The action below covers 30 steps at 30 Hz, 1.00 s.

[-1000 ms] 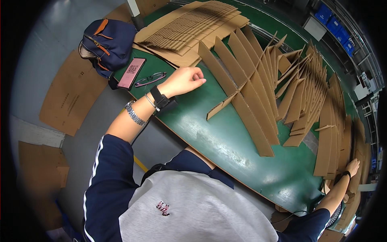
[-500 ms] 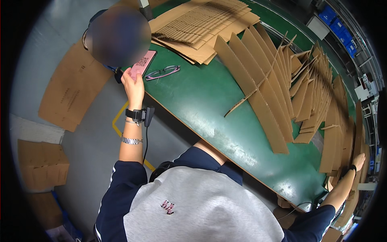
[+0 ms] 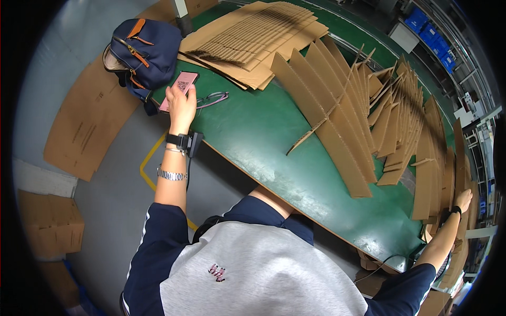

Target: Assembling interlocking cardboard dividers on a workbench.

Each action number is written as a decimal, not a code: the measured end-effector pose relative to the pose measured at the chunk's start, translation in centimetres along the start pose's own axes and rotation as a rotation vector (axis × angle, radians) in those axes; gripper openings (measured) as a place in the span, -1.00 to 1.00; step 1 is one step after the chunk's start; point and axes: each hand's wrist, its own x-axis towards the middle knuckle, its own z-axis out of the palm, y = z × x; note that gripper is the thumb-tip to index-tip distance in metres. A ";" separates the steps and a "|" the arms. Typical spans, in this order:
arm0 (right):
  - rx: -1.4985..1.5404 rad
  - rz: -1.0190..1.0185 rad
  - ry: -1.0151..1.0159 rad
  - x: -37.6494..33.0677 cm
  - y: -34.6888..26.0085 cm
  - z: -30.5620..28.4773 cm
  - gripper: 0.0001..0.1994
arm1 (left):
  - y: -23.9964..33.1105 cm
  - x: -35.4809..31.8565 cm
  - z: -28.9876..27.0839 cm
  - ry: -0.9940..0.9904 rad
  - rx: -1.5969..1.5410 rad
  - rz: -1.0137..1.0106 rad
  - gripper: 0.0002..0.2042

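My left hand (image 3: 182,109) lies over the lower part of a pink phone (image 3: 184,83) at the table's near left edge. The fingers curl at one side of the phone and the thumb sits at the other. Just right of that hand rests a pair of eyeglasses (image 3: 216,97). My right hand (image 3: 463,200) is stretched far right, beside upright cardboard sheets (image 3: 459,158). Its fingers look curled, but what they hold, if anything, is hidden. Interlocked cardboard dividers (image 3: 337,126) stand on the green table (image 3: 247,142) between my hands.
A navy backpack (image 3: 150,52) sits at the table's left end. Flat cardboard dividers (image 3: 253,37) are stacked at the back. More dividers (image 3: 403,126) lean together on the right. Cardboard sheets (image 3: 84,126) and boxes (image 3: 52,221) are at left, and blue bins (image 3: 429,37) stand far right.
The view has shifted slightly. My left hand has moved further over the phone, covering more of its lower part. My right hand stays by the cardboard at the right.
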 end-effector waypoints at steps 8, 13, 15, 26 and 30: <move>0.268 0.111 0.005 1.2 0.9 2.5 -0.71 | 16.8 3.9 -1.4 0.039 -0.578 0.391 -0.49; 0.644 0.102 0.192 2.2 -2.8 -4.0 -0.56 | 24.8 -2.5 -4.2 -0.579 -0.473 0.562 -0.56; 0.814 -0.177 0.347 1.8 -3.9 -8.0 -0.46 | 25.8 -5.2 -3.8 -0.725 -0.372 0.694 -0.49; 1.730 -0.803 -1.198 -21.5 -26.9 -30.9 -0.37 | 22.8 -10.0 -1.6 -0.910 -0.224 0.784 -0.45; 1.671 -0.862 -1.547 -25.8 -30.8 -30.8 -0.50 | 21.5 -11.2 -1.8 -0.903 -0.250 0.828 -0.62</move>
